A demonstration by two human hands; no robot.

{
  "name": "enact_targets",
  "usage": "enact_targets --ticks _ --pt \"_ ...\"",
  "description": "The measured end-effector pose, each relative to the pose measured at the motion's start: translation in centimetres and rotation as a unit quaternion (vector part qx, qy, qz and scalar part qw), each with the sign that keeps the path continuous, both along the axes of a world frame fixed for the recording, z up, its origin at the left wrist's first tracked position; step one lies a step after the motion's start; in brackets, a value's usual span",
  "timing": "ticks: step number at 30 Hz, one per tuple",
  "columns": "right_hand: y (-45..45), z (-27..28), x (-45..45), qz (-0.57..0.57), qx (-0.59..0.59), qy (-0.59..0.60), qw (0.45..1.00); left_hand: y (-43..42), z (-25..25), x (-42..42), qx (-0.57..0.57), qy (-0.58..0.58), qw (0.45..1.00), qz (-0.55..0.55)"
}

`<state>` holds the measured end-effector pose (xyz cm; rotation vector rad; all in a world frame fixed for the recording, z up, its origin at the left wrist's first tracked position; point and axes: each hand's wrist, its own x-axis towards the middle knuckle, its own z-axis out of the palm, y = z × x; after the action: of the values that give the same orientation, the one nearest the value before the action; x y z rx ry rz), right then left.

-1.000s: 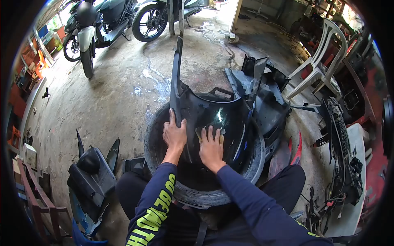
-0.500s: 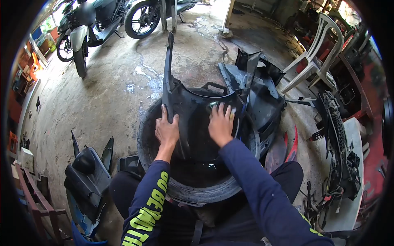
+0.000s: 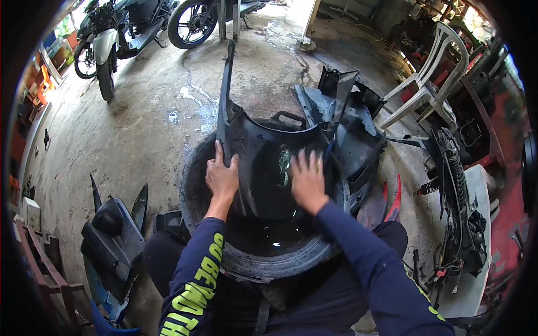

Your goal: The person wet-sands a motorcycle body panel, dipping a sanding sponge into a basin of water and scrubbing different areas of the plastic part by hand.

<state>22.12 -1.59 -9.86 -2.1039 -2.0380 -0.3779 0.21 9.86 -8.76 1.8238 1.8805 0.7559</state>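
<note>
A black plastic motorcycle body panel (image 3: 260,185) stands tilted in a round, dark tub (image 3: 252,262) of water between my knees. My left hand (image 3: 222,175) is closed round the panel's left edge, below its long upright arm. On the panel's wet, shiny right face lies my right hand (image 3: 307,182), smeared by motion, its fingers pressed down. Whatever is under those fingers is hidden; a small pale yellow bit showed at their edge earlier. The panel's lower end dips into the dark water.
More dark panels (image 3: 356,140) lie beyond the tub to the right, and another panel (image 3: 115,232) lies at left. A motorcycle frame part with a spring (image 3: 454,168), a white plastic chair (image 3: 428,84) and red panel pieces (image 3: 395,199) are at right. Parked motorcycles (image 3: 106,56) stand behind.
My right hand has slid a little right and down across the panel. The yellowish bit at its fingers no longer shows. My left hand keeps its hold; the view has shifted slightly.
</note>
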Motion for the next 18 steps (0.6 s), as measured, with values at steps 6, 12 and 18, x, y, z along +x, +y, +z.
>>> enact_targets --ticks 6,12,18 --pt "-4.3 -1.7 -0.7 0.033 -0.06 -0.01 0.998 0.0 0.0 0.1 -0.001 -0.008 1.0 0.003" --pt "2.7 2.6 4.4 -0.009 -0.001 -0.07 0.998 -0.2 0.7 0.2 -0.011 -0.019 1.0 0.004" --pt "-7.0 -1.3 -3.7 0.099 -0.119 0.046 0.987 -0.3 0.0 0.0 -0.005 -0.023 1.0 0.005"
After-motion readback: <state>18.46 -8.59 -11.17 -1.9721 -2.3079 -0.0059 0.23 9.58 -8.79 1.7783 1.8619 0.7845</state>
